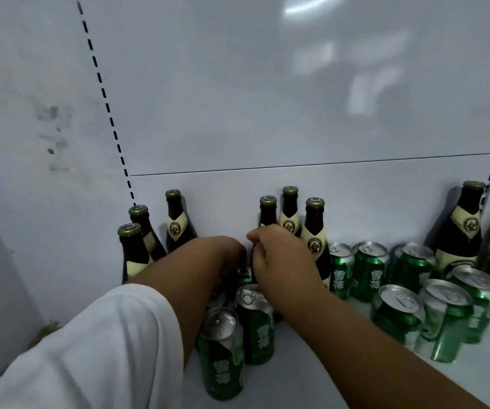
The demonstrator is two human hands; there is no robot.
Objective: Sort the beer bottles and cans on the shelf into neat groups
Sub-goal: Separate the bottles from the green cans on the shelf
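Mid-sort on the shelf (311,364): the right hand (279,258) grips a brown bottle (268,214) near the back wall; the left hand (226,249) reaches among green cans (255,323), its grasp hidden. Next, probably shift that bottle toward the left bottles (176,222)

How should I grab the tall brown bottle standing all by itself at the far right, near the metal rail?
Probably best to take the bottle around its narrow neck, just under the gold cap, coming down from above and in front. It stands upright, the neck is slim enough for fingers to wrap, and green cans crowd its lower front, so the wide body is harder to reach.
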